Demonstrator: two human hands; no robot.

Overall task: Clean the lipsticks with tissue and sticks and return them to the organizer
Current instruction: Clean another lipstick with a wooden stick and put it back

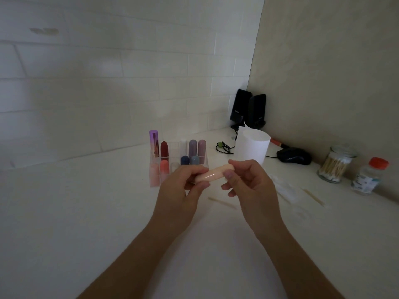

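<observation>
Above the counter [86, 212], both hands pinching pale lipstick [213, 174], left hand [183, 190], right hand [250, 186]

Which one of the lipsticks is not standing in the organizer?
The pale peach lipstick: the left hand and right hand hold it sideways by its ends, in front of the organizer. The others stand upright in its compartments.

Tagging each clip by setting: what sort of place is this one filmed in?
Probably a home desk or vanity top in a room corner. A clear lipstick organizer and a jar of cotton swabs stand on the white surface, with computer speakers and a mouse by the tiled wall.
</observation>
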